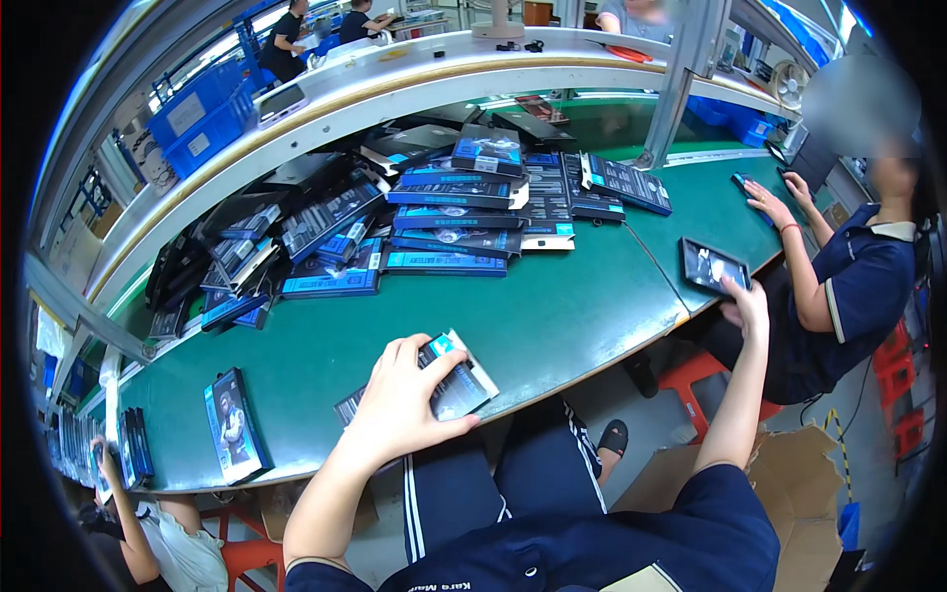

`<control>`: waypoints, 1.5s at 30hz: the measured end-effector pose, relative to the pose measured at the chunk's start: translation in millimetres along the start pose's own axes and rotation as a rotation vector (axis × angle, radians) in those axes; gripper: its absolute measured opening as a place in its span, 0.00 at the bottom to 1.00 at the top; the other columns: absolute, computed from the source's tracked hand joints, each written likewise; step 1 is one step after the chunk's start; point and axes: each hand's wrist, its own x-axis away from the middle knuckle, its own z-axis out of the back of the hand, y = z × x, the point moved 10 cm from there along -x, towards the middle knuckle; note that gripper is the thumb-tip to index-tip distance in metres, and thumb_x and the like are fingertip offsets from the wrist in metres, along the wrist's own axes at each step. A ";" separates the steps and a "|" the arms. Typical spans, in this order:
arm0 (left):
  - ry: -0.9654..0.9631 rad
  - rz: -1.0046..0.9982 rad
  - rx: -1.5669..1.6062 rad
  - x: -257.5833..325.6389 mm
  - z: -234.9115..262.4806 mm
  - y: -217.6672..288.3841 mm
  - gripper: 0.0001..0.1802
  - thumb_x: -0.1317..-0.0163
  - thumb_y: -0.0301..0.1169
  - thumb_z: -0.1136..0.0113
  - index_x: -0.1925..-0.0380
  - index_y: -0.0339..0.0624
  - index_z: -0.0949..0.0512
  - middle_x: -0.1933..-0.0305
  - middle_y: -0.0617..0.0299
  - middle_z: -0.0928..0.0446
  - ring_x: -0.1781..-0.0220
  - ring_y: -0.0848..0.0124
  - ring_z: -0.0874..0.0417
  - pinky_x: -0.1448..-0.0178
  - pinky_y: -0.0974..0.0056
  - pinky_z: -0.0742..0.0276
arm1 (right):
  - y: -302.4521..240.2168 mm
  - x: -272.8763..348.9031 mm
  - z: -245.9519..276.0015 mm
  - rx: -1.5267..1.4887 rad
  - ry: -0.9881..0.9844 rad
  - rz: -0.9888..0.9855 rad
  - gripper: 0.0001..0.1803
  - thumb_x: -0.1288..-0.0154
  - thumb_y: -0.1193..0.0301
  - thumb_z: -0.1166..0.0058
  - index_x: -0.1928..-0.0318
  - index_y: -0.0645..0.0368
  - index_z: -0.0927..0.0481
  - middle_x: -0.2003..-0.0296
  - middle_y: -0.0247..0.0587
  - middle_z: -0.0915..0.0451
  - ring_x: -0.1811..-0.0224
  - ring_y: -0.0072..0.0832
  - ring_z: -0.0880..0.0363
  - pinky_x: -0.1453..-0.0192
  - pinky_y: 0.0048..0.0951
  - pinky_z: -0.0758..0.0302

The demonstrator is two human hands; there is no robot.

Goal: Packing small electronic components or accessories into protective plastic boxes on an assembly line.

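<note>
Near the table's front edge, my left hand (404,400) grips a flat black-and-blue carton (461,385), fingers over its top and thumb along the near side. A pale end flap shows at the carton's right end. Out to the right, my right hand (747,308) holds a flat black tray-like box (712,264) with a shiny, light middle by its near corner. That box is tilted above the table's edge; its contents are too glossy to make out. Another carton with a person pictured on it (237,424) lies alone on the table to the left.
A large heap of similar cartons (454,217) fills the table's far middle, below a raised shelf (414,64). To the right a co-worker (858,257) handles a small dark item; another person's arm (123,513) is at far left. An open cardboard box (799,483) stands by my right side.
</note>
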 end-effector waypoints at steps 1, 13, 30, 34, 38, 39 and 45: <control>0.003 0.054 0.069 -2.2 -0.2 -1.5 0.41 0.61 0.49 0.24 0.43 0.51 0.23 0.40 0.40 0.34 0.38 0.44 0.30 0.34 0.46 0.32 | -1.7 22.8 -0.1 -0.016 -0.016 0.025 0.36 0.47 0.58 0.29 0.44 0.66 0.28 0.60 0.48 0.18 0.72 0.29 0.17 0.72 0.25 0.21; 0.557 -0.263 0.412 35.1 77.3 59.6 0.59 0.71 0.45 0.17 0.33 0.42 0.34 0.45 0.49 0.32 0.44 0.54 0.27 0.41 0.53 0.29 | -105.0 279.8 -186.2 -0.674 -0.751 0.089 0.18 0.37 0.70 0.34 0.50 0.62 0.23 0.69 0.31 0.18 0.79 0.11 0.25 0.84 0.12 0.36; 0.500 -0.315 0.145 58.4 95.0 72.0 0.73 0.74 0.44 0.16 0.27 0.30 0.49 0.42 0.46 0.29 0.44 0.51 0.27 0.40 0.53 0.34 | -250.3 334.1 -118.0 -0.459 -0.689 0.848 0.31 0.46 0.79 0.32 0.40 0.71 0.26 0.53 0.41 0.17 0.56 0.22 0.18 0.49 0.25 0.22; 0.705 -0.268 0.119 43.4 91.8 65.4 0.73 0.70 0.45 0.18 0.26 0.28 0.53 0.43 0.46 0.29 0.48 0.52 0.26 0.46 0.52 0.32 | -273.6 394.7 -158.1 0.026 -0.515 1.273 0.38 0.44 0.67 0.29 0.35 0.66 0.31 0.56 0.49 0.17 0.58 0.35 0.15 0.54 0.30 0.19; 0.848 -0.052 0.501 43.9 87.0 24.7 0.76 0.67 0.40 0.16 0.25 0.35 0.62 0.41 0.43 0.30 0.41 0.49 0.25 0.36 0.50 0.29 | -289.6 436.3 -158.3 -0.230 -0.444 1.510 0.26 0.41 0.65 0.34 0.44 0.60 0.24 0.63 0.44 0.20 0.64 0.43 0.22 0.57 0.40 0.24; 0.896 -0.044 0.633 46.6 87.0 17.7 0.73 0.66 0.39 0.16 0.26 0.37 0.59 0.41 0.43 0.30 0.42 0.51 0.24 0.38 0.51 0.28 | -290.8 438.7 -161.6 -0.177 -0.405 1.621 0.20 0.41 0.66 0.34 0.50 0.60 0.21 0.62 0.44 0.21 0.62 0.43 0.22 0.54 0.41 0.25; 1.076 0.081 0.568 64.0 65.3 -8.2 0.48 0.63 0.39 0.14 0.46 0.43 0.38 0.40 0.47 0.28 0.43 0.59 0.21 0.40 0.57 0.24 | -231.7 390.3 -270.2 -0.845 -1.241 0.302 0.16 0.35 0.76 0.43 0.47 0.64 0.24 0.47 0.42 0.26 0.41 0.26 0.29 0.36 0.29 0.31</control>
